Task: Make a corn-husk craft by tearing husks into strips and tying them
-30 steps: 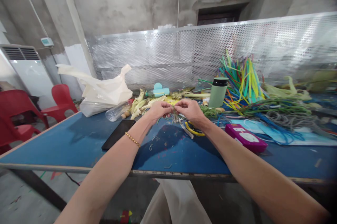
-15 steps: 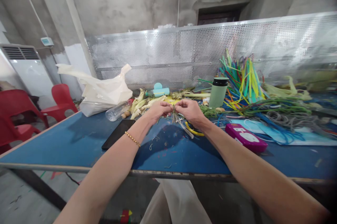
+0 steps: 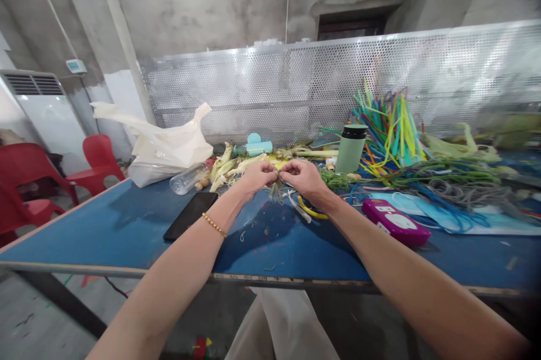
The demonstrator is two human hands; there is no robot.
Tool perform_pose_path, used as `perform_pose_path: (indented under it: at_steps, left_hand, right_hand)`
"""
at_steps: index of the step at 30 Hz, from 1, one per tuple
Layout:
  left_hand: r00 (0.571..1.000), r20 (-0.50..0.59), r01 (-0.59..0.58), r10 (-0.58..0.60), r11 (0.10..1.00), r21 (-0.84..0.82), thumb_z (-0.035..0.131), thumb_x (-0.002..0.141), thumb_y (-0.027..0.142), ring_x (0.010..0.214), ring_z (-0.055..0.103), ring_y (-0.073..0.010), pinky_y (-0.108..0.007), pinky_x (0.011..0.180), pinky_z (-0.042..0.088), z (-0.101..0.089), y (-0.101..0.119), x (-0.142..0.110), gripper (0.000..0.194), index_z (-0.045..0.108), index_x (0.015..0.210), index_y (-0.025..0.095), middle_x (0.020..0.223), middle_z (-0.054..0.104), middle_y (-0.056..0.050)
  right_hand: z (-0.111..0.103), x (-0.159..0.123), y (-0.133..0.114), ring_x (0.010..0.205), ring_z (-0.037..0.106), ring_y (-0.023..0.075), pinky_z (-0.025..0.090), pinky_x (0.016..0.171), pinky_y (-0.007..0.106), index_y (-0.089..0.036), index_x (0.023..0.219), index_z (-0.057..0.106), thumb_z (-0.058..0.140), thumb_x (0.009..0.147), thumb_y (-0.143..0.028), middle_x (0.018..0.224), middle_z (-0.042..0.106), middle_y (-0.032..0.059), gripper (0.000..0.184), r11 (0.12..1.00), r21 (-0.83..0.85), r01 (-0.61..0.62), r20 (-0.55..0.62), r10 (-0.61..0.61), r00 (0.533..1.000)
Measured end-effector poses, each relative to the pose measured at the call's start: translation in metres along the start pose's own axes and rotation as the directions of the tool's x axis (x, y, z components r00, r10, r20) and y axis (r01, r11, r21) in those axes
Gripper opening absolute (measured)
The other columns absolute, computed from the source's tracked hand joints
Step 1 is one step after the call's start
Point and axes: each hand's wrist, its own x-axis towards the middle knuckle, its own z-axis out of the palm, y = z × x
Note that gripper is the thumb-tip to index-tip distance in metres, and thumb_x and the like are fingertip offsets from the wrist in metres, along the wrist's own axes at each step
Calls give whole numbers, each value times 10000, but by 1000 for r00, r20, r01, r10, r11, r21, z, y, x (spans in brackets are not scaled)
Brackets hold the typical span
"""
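My left hand (image 3: 256, 175) and my right hand (image 3: 301, 176) meet above the middle of the blue table (image 3: 105, 230), fingers pinched together on a small greenish bundle of plant fibres (image 3: 276, 188) that hangs between them. A gold bead bracelet (image 3: 212, 224) sits on my left wrist. Beneath my right wrist lie scissors with yellow handles (image 3: 305, 209). Pale corn husks (image 3: 230, 167) are heaped just behind my hands.
A black phone (image 3: 190, 215) lies left of my arms, a magenta case (image 3: 394, 221) to the right. A green flask (image 3: 350, 148), coloured straws (image 3: 391, 129), tangled cords (image 3: 456, 182), a white bag (image 3: 163, 149), a clear bottle (image 3: 188, 178) line the back. Red chairs (image 3: 25, 180) stand left.
Both hands have stayed pinched on the bundle, shifting slightly upward and closer together; the fibres hang a little differently.
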Motion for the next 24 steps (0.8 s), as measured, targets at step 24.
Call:
perform_pose_path:
  at_steps: [24]
  left_hand:
    - [993, 90, 86, -71, 980, -178, 770, 645, 210, 605, 552, -103, -243, 627, 424, -5, -8, 1, 129, 678, 645, 120, 606, 627, -20]
  right_hand:
    - [-8, -1, -4, 574, 562, 134, 426, 546, 249, -148, 746, 712, 615, 722, -313, 625, 673, 32, 193, 998, -33, 58, 3, -58, 998]
